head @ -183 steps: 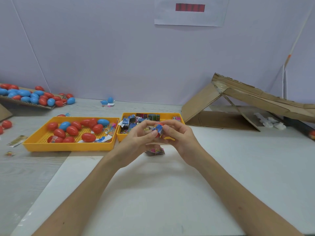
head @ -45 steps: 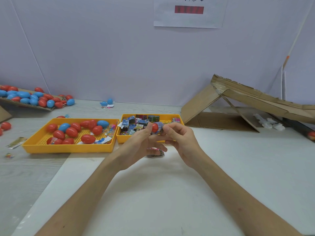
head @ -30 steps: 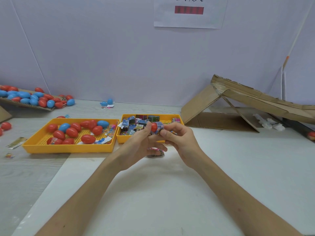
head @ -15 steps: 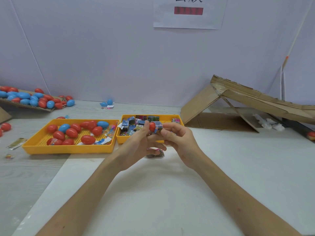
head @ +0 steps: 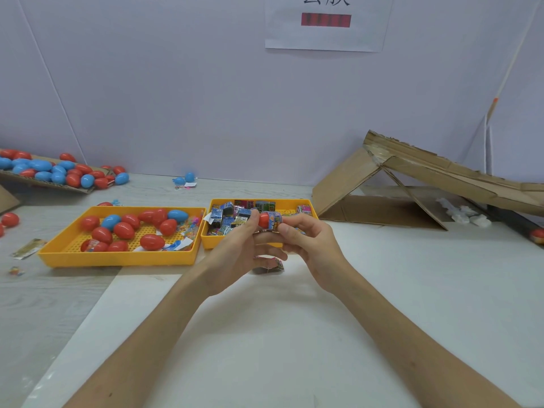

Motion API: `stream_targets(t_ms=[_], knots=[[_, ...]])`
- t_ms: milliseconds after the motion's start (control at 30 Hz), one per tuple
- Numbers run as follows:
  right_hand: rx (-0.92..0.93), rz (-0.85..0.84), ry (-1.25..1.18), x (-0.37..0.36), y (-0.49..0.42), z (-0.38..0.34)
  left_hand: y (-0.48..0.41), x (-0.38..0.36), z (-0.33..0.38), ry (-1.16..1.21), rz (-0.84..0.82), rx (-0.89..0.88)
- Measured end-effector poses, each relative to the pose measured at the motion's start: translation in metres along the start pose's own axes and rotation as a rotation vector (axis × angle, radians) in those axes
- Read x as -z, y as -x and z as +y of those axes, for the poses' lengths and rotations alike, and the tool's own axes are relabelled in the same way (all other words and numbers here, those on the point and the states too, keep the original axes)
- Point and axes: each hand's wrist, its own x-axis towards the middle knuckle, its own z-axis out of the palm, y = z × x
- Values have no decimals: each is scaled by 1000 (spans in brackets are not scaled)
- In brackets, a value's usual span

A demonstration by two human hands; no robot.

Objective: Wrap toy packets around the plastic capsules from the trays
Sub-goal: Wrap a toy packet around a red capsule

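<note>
A left hand and right hand pinch a half-wrapped red capsule above a white counter.
Curled fingertips grip the smooth, egg-shaped capsule, which lies left to right, bare end pointing left; a glossy printed packet curls round its right part. Just beyond, a yellow gridded capsule tray sits left of a packet tray.
</note>
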Motion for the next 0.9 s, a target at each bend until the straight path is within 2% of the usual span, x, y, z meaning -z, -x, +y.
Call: stream_targets(t_ms=[400, 600, 900], knots=[[3, -38, 1, 1, -1, 1, 2, 0, 1, -3, 15, -1], [53, -124, 33, 1, -1, 2, 4, 4, 3, -19, 25, -36], [69, -102, 136, 2, -2, 6, 3, 4, 0, -42, 22, -47]])
